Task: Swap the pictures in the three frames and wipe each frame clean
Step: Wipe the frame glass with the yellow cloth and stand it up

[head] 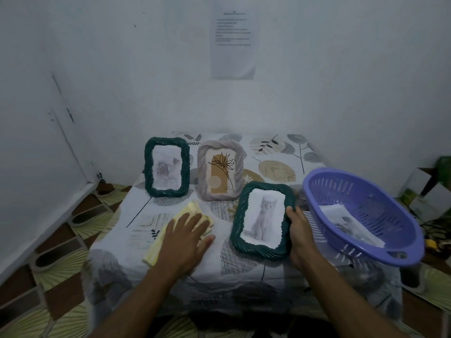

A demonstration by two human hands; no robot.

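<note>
Left hand (188,236) is flat, fingers spread, on the yellow cloth (156,250) at near left. Right hand (299,231) grips the cat frame (262,219) by its right edge, tilted up. I'd bunch the cloth first, then wipe the glass gently.

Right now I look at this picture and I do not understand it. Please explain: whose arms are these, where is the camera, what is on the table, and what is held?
No machine here: a person wears one camera on the head, looking down at their own bare arms. The left hand lies flat on a yellow cloth on the covered table. The right hand grips the edge of a dark green frame with a cat picture. Behind stand another green frame and a beige frame. On the right, a purple basket holds loose prints.
</note>
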